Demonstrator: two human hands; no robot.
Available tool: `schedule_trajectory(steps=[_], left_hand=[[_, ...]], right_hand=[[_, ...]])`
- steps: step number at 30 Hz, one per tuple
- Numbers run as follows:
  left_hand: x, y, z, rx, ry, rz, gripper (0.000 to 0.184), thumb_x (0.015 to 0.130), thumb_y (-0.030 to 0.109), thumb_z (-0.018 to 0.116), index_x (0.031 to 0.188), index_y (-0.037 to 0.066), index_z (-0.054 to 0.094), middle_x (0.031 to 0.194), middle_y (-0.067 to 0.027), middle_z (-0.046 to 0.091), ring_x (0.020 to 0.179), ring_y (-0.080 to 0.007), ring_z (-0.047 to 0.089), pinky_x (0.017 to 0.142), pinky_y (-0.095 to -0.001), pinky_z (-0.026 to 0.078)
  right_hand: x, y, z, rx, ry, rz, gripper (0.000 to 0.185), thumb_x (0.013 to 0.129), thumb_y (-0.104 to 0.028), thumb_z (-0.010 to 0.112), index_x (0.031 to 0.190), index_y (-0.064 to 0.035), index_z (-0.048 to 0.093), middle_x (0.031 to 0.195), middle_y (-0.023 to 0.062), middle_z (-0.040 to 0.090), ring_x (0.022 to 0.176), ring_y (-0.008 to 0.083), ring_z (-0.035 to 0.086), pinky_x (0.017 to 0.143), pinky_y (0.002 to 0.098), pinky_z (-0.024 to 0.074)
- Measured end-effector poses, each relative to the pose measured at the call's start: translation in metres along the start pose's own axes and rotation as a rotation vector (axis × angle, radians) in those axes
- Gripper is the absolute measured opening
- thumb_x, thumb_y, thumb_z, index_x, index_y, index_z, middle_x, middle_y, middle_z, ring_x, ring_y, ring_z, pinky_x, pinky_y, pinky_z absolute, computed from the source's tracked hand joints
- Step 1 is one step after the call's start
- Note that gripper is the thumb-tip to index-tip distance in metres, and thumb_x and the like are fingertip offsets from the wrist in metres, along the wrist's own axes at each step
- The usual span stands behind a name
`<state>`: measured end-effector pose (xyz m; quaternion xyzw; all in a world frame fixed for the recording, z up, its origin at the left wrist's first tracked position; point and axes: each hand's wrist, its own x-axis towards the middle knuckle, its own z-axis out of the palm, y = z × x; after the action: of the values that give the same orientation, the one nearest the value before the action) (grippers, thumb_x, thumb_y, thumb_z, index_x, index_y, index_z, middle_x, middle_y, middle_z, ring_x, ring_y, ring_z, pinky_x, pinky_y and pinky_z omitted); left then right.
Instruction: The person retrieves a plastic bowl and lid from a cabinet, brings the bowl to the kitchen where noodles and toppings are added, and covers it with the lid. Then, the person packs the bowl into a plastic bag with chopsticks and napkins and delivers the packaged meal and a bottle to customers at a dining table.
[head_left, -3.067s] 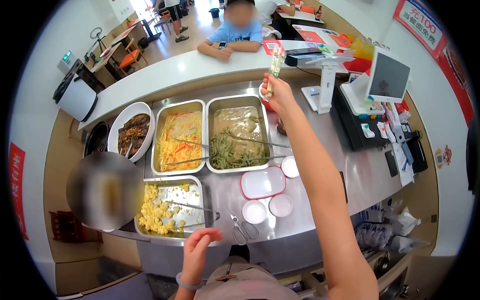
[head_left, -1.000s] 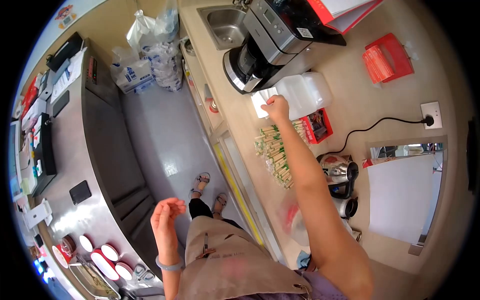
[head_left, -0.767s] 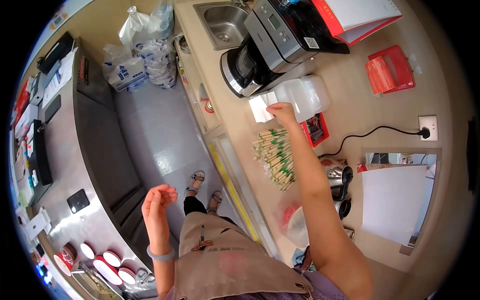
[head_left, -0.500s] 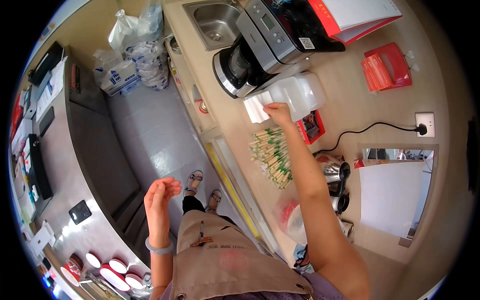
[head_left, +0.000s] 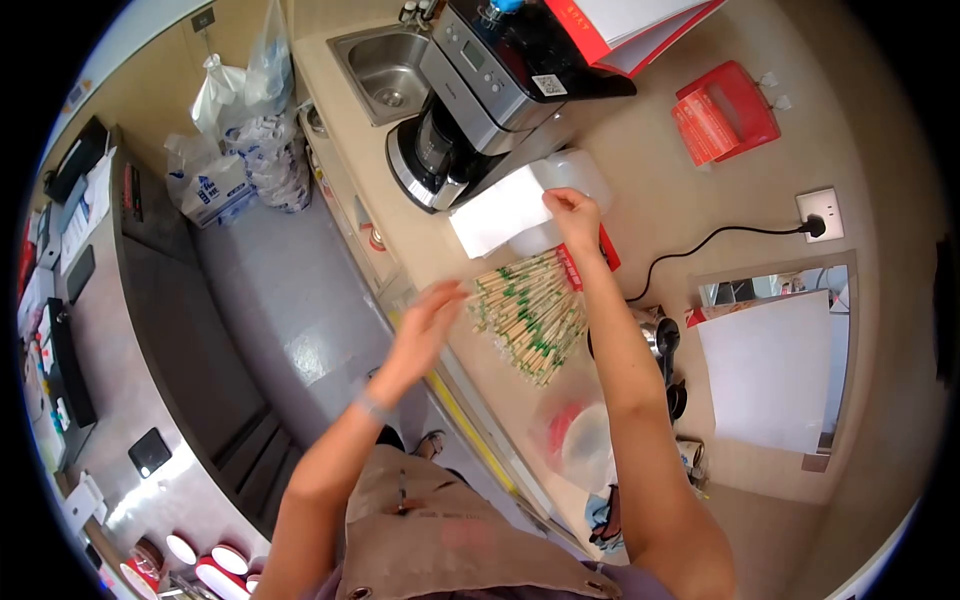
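Observation:
My right hand (head_left: pixel 574 214) pinches the right edge of a folded white paper (head_left: pixel 495 213) between thumb and fingers. The paper lies over the front of a translucent plastic box (head_left: pixel 580 178), beside the coffee maker. My left hand (head_left: pixel 424 335) is blurred by motion, its fingers stretched toward the counter with nothing visible in them. Just right of those fingertips lies a fanned pile of wrapped chopsticks (head_left: pixel 530 315) with green print. A red box (head_left: pixel 608 248) is partly hidden behind my right wrist.
A coffee maker (head_left: pixel 480 110) stands beside the sink (head_left: pixel 388 75). A black cord (head_left: pixel 690 245) runs to a wall socket (head_left: pixel 820 215). A kettle (head_left: pixel 655 335) and a clear plastic bag (head_left: pixel 585 445) sit by my right arm. Bags (head_left: pixel 215 185) lie on the floor; a steel counter (head_left: pixel 165 350) is at left.
My left hand has risen and moved right, from above the floor to the chopsticks. My right hand still grips the white paper, which now shows a larger flat face. The view has shifted.

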<state>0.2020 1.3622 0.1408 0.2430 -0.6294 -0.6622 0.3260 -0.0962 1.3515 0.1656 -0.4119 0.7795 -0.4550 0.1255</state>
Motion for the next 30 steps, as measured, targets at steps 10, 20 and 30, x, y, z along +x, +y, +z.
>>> schedule_trajectory(steps=[10,20,30], left_hand=[[0.135,-0.112,0.068,0.463,0.04,0.199,0.032,0.071,-0.001,0.049,0.102,-0.003,0.053,0.109,-0.0202,0.051,0.101,-0.035,0.046,0.089,-0.0399,0.039],[0.158,-0.155,0.065,0.696,-0.062,0.414,0.029,0.06,0.004,0.052,0.086,-0.004,0.061,0.093,-0.0224,0.057,0.096,-0.0373,0.05,0.09,-0.0437,0.037],[-0.091,0.051,0.195,-0.063,-0.329,0.233,0.06,0.07,0.023,0.073,0.116,-0.002,0.044,0.1,-0.0149,0.052,0.09,-0.0267,0.052,0.077,-0.0353,0.043]], right_hand=[[0.0,0.026,0.002,-0.03,0.096,0.013,0.012,0.073,-0.009,0.068,0.08,0.0001,0.065,0.066,0.0059,0.063,0.059,0.0116,0.056,0.059,0.025,0.0454],[-0.014,0.01,-0.044,0.284,0.196,0.33,0.014,0.08,-0.012,0.062,0.083,0.0008,0.06,0.069,0.0047,0.06,0.056,0.0106,0.053,0.054,0.0237,0.0446],[-0.296,-0.133,-0.248,0.815,0.558,0.319,0.019,0.082,-0.006,0.06,0.099,-0.0014,0.055,0.086,0.0049,0.059,0.074,0.0124,0.057,0.063,0.025,0.0496]])
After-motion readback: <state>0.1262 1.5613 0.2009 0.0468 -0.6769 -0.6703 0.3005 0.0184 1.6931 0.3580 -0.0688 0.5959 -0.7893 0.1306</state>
